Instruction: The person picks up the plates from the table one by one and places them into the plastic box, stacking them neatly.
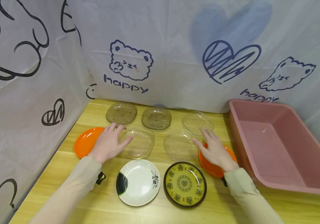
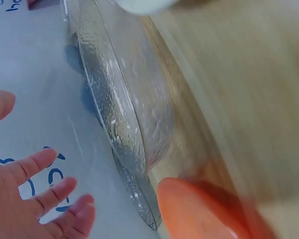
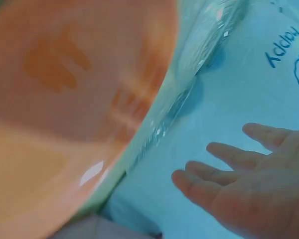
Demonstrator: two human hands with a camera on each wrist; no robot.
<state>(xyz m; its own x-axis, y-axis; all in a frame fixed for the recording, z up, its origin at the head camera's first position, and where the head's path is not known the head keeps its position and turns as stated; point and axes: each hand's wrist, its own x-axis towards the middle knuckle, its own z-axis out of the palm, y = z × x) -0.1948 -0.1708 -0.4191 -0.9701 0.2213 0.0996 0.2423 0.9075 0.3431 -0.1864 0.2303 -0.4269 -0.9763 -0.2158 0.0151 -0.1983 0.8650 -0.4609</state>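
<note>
My left hand (image 1: 107,143) is over the right part of an orange plate (image 1: 86,143), fingers spread beside a clear plastic dish (image 1: 139,144). In the left wrist view its fingers (image 2: 55,194) are apart and grip nothing. My right hand (image 1: 214,151) hovers above another orange plate (image 1: 210,165); its fingertips point toward a clear dish (image 1: 197,123) at the back. The right wrist view shows those fingers (image 3: 229,174) extended, holding nothing. Nearer the middle sits a further clear dish (image 1: 180,146). Whether either hand touches a dish, I cannot tell.
Two smoky clear dishes (image 1: 156,119) stand along the back. In front lie a white plate (image 1: 137,183) with a dark patch and a yellow-green patterned plate (image 1: 185,184). A deep pink basin (image 1: 272,146) occupies the right side. White printed cloth (image 1: 171,62) walls the back and left.
</note>
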